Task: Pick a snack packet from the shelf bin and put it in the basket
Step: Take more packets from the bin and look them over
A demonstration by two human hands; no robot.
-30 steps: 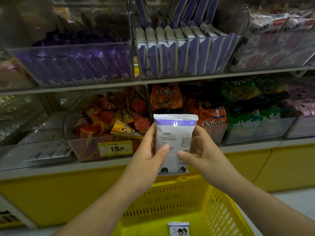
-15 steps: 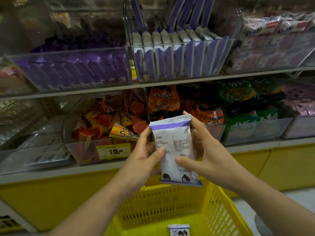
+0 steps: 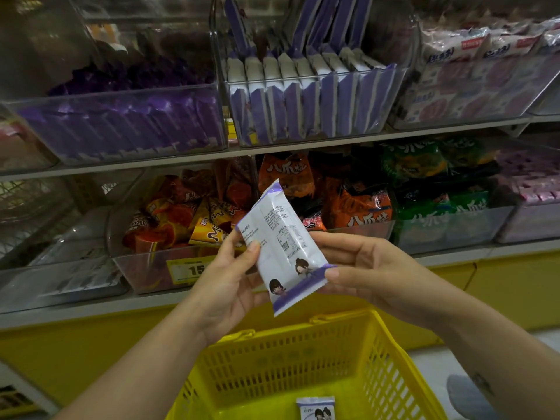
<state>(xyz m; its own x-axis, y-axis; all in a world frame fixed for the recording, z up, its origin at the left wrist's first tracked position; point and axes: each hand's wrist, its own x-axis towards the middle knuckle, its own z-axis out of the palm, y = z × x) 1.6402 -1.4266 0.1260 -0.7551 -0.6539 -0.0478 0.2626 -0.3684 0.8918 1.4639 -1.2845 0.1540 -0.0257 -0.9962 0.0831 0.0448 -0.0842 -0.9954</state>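
Observation:
A white snack packet (image 3: 283, 247) with purple ends and two cartoon figures is tilted, its top leaning left, above the yellow basket (image 3: 391, 368). My left hand (image 3: 233, 277) pinches its left edge with thumb and fingers. My right hand (image 3: 360, 268) holds its lower right corner, thumb on the purple seam. Another packet of the same kind (image 3: 315, 407) lies on the basket floor. The clear shelf bin (image 3: 309, 110) on the upper shelf holds several more of these packets standing in a row.
Clear bins line two shelves: purple packets (image 3: 127, 122) upper left, pink-white packs (image 3: 478, 71) upper right, red-orange snacks (image 3: 181, 219) with a yellow price tag (image 3: 189, 269), orange bags (image 3: 357, 204) and green bags (image 3: 436, 189) below. A yellow base runs under the shelves.
The packet has come down and tilted, its top swinging left. My right hand has slid from the packet's side to its lower right corner. The view has dropped toward the basket.

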